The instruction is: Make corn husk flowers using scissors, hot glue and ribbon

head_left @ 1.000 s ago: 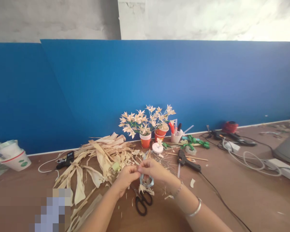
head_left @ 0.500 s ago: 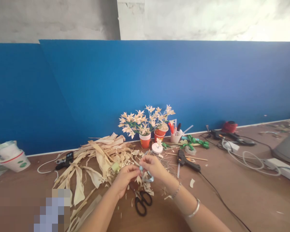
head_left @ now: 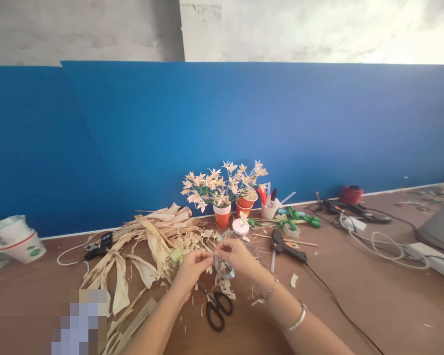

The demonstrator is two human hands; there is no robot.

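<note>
My left hand (head_left: 193, 268) is closed in a pinch, its fingertips meeting those of my right hand; what lies between them is too small to make out. My right hand (head_left: 237, 256) grips a looped strip of light-blue tape (head_left: 227, 272), which hangs below its fingers. Under both hands lie pale cut husk pieces (head_left: 222, 287) and thin wires. Black-handled scissors (head_left: 216, 313) rest on the table just in front of them, blades partly under my left hand.
Dried husks (head_left: 148, 236) spread leftward. Behind stand flowers in a red paper cup (head_left: 222, 217) and a cup of tools (head_left: 269, 212). A glue gun (head_left: 286, 249) with a trailing cord lies right, near green tape (head_left: 296, 217). A white bowl (head_left: 25, 246) sits far left.
The hands stay nearly in place, fingertips still together. The light-blue tape has shifted slightly and its loop hangs a little more openly under my right hand.
</note>
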